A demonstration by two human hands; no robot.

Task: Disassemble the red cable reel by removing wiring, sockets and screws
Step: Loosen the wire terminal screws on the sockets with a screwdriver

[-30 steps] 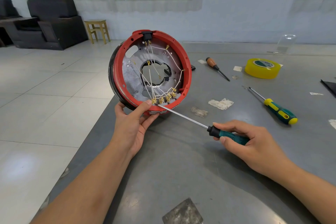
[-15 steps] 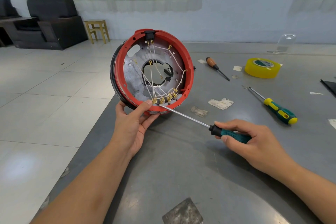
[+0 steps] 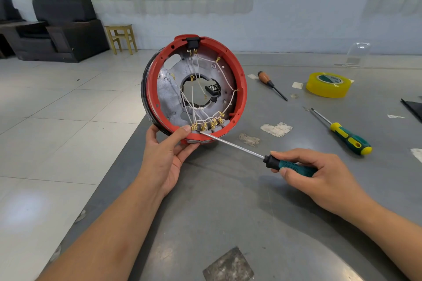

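Holding the red cable reel (image 3: 196,85) upright on its rim at the near-left edge of the grey table (image 3: 251,212), the left hand (image 3: 165,155) grips it from below, with the thumb laid on the red rim beside the brass terminals (image 3: 206,125). The right hand (image 3: 319,177) is closed around the green-black handle of a long screwdriver (image 3: 262,155), and its tip rests at the row of terminals at the bottom of the reel — between the first and the second one, as far as I can tell. White wires (image 3: 225,76) run from these terminals across the metal plate, so the step in hand seems to be freeing the wiring at the sockets. For the next move the tip should sit firmly against the terminal, while the left hand keeps the reel from turning — a slip could hit the thumb.
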